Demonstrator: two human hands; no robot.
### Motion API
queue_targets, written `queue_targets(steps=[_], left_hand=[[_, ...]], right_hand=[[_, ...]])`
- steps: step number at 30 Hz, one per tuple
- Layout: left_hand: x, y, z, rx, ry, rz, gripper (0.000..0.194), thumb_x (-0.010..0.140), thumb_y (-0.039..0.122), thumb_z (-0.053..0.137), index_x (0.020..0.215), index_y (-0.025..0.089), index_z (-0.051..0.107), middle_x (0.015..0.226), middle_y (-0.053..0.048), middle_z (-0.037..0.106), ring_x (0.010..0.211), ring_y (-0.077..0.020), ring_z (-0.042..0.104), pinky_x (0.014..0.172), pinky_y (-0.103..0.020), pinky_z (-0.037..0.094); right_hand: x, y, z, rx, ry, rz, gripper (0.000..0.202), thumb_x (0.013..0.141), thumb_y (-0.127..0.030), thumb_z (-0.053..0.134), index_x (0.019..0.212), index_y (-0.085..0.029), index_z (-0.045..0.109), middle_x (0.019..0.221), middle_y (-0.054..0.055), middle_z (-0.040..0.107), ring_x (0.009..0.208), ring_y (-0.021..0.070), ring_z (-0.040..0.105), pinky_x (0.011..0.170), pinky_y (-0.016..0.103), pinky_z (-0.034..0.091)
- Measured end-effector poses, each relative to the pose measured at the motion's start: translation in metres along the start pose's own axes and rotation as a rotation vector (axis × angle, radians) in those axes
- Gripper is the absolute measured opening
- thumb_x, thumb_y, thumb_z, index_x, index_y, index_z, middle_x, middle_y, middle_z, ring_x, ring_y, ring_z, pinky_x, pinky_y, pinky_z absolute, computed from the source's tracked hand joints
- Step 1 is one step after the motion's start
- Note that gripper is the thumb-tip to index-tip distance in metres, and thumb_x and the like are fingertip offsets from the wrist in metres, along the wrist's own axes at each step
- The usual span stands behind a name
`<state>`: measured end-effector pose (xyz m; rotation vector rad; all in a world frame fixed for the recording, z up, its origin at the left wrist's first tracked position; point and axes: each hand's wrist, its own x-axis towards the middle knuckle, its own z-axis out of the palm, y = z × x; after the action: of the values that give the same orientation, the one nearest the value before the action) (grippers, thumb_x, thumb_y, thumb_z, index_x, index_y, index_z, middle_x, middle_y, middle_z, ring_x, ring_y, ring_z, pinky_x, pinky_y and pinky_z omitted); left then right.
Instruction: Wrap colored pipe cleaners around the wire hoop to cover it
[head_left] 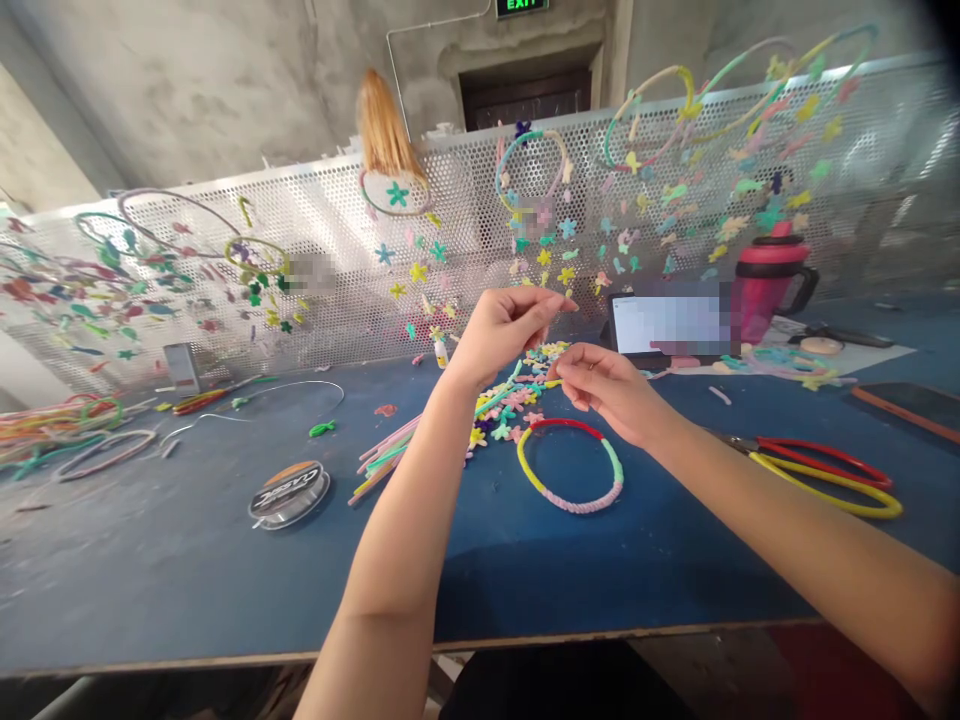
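Observation:
My left hand [499, 330] is raised over the table's middle, its thumb and fingers pinched together. Lower and to its right, my right hand [611, 388] also pinches. What either holds is too fine or hidden to make out; a yellow bit shows beside the right fingertips. Beneath my hands lies a ring [574, 504] wrapped in red, yellow, pink and mint sections, flat on the blue table [480, 560]. Small pastel fuzzy shapes [504, 422], several like stars or flowers, are heaped behind it. Pastel fuzzy stems [386, 455] lie by my left forearm.
A spool of clear line [291, 497] lies left. Pliers with red and yellow handles [874, 508] rest right, near a phone [919, 412]. Behind stand a tablet [667, 325], a pink tumbler [769, 280] and a small bottle [441, 354]. Decorated rings hang along a perforated metal screen [469, 235].

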<state>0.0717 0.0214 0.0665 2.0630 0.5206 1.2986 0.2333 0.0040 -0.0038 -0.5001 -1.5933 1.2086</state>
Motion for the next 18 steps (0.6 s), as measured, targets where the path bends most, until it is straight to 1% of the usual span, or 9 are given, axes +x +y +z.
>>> queue_targets(steps=[4, 6, 9, 12, 14, 16, 18], left_hand=[[0.002, 0.002, 0.003, -0.106, 0.084, -0.002, 0.021, 0.080, 0.035, 0.057, 0.084, 0.018, 0.069, 0.058, 0.002, 0.047, 0.048, -0.0038, 0.039, 0.041, -0.019, 0.024], [0.002, 0.003, 0.002, -0.119, 0.128, -0.010, 0.019, 0.079, 0.034, 0.059, 0.084, 0.019, 0.069, 0.062, 0.000, 0.053, 0.049, -0.0041, 0.040, 0.041, -0.019, 0.024], [0.004, 0.001, 0.000, -0.136, 0.174, -0.018, 0.019, 0.078, 0.034, 0.058, 0.087, 0.021, 0.069, 0.071, -0.001, 0.061, 0.048, -0.0040, 0.038, 0.040, -0.020, 0.023], [0.005, -0.003, -0.004, -0.180, 0.229, -0.041, 0.019, 0.078, 0.033, 0.059, 0.091, 0.023, 0.068, 0.077, -0.001, 0.065, 0.044, -0.0033, 0.035, 0.039, -0.020, 0.022], [0.006, -0.005, -0.006, -0.204, 0.277, -0.073, 0.020, 0.076, 0.032, 0.060, 0.092, 0.023, 0.068, 0.079, -0.001, 0.067, 0.047, -0.0035, 0.041, 0.040, -0.019, 0.027], [0.006, -0.007, -0.007, -0.216, 0.317, -0.106, 0.022, 0.076, 0.033, 0.061, 0.094, 0.023, 0.067, 0.083, -0.002, 0.068, 0.059, -0.0052, 0.052, 0.046, -0.016, 0.035], [0.006, -0.007, -0.007, -0.214, 0.342, -0.119, 0.025, 0.075, 0.035, 0.062, 0.096, 0.023, 0.066, 0.086, -0.002, 0.069, 0.074, -0.0080, 0.060, 0.053, -0.015, 0.041]], right_hand=[[0.001, -0.002, 0.003, -0.005, -0.002, 0.004, 0.015, 0.080, -0.033, 0.060, 0.079, -0.019, 0.055, 0.100, 0.004, 0.058, 0.058, 0.0065, 0.042, 0.049, 0.023, 0.032], [0.001, -0.003, 0.006, -0.010, -0.013, 0.011, 0.016, 0.081, -0.034, 0.059, 0.079, -0.019, 0.055, 0.104, 0.004, 0.058, 0.058, 0.0064, 0.041, 0.049, 0.023, 0.032], [0.001, -0.004, 0.008, -0.017, -0.012, 0.011, 0.018, 0.080, -0.036, 0.059, 0.079, -0.019, 0.055, 0.101, 0.005, 0.059, 0.057, 0.0067, 0.040, 0.049, 0.024, 0.032], [0.002, -0.002, 0.008, -0.014, 0.001, 0.017, 0.018, 0.079, -0.036, 0.060, 0.081, -0.019, 0.057, 0.087, 0.002, 0.058, 0.058, 0.0075, 0.040, 0.049, 0.024, 0.031], [0.001, 0.001, 0.008, -0.015, 0.004, 0.028, 0.017, 0.079, -0.036, 0.060, 0.083, -0.019, 0.058, 0.084, 0.002, 0.057, 0.058, 0.0074, 0.039, 0.048, 0.023, 0.030], [0.001, 0.003, 0.008, -0.011, -0.010, 0.037, 0.016, 0.079, -0.035, 0.060, 0.081, -0.019, 0.058, 0.091, 0.002, 0.057, 0.057, 0.0065, 0.038, 0.049, 0.023, 0.030], [0.000, 0.004, 0.009, 0.003, -0.042, 0.042, 0.016, 0.079, -0.034, 0.060, 0.078, -0.019, 0.056, 0.102, 0.004, 0.057, 0.057, 0.0057, 0.039, 0.050, 0.024, 0.032]])
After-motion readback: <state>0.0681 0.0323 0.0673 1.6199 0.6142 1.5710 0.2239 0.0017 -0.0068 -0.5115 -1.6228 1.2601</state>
